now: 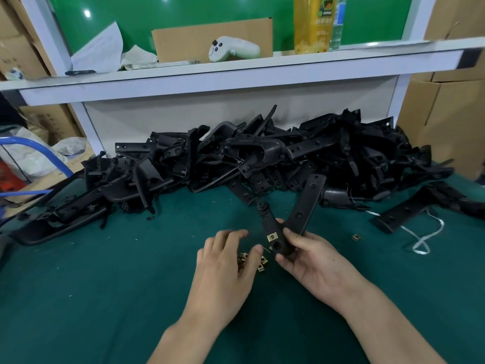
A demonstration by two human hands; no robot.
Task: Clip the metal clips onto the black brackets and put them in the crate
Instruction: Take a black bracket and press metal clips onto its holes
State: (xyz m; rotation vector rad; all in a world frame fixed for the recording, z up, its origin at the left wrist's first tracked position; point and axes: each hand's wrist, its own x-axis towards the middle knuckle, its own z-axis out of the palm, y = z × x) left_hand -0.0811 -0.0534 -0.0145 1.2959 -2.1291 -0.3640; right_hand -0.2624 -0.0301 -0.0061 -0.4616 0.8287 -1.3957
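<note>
green matting point(105, 285) covers the bench. nearest, the left hand point(225, 261) lies palm down with fingers loosely spread and relaxed, its tips resting on a small heap of brass-coloured metal clips point(263, 264); whether it has one pinched is hidden. just beside it, the right hand point(312, 261) grips a v-shaped black bracket point(307, 206) at its bend, thumb and fingers curled round it, one fitted clip point(272, 236) showing on the left arm. a stray clip point(356, 236) lies to the right. behind, a pile of black brackets point(262, 153) sits against the white shelf point(236, 74).
</note>
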